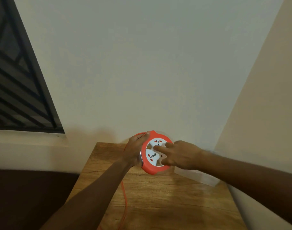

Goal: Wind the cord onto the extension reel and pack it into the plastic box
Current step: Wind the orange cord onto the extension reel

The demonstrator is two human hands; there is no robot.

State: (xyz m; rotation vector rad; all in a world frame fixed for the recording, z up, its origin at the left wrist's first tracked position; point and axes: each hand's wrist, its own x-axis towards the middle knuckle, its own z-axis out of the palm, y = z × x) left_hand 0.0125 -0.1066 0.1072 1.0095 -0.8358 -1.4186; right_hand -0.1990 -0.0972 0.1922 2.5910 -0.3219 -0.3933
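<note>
Just above the far end of the light brown wood-grain desk (166,201), a round extension reel with an orange-red plastic rim and a white socket face (154,152) is held up off the surface, its face tilted toward the camera. The left hand (134,150) is on the left side of the reel, its grip closed around the rim, fingers curled over the edge and thumb near the top. A thin orange cord (124,195) loops over that hand at the reel's upper left, then drops below the reel, passes behind the left forearm and trails along the desk toward the near edge, where it blurs.

The right hand (181,155) comes in from the right of the reel. Its index finger is stretched out with the tip on the white face near the hub, and the thumb reaches the lower part of the face; the other fingers are folded back. This grip closes on nothing, only pressing the reel's face.

To the lower right of the reel, partly behind the right forearm, a clear plastic box (198,177) sits on the desk; it is faint and its details are hard to make out. Behind the reel rises a pale plain wall (142,63), and far to the reel's upper left is a dark window with a diagonal grille (15,77)
</note>
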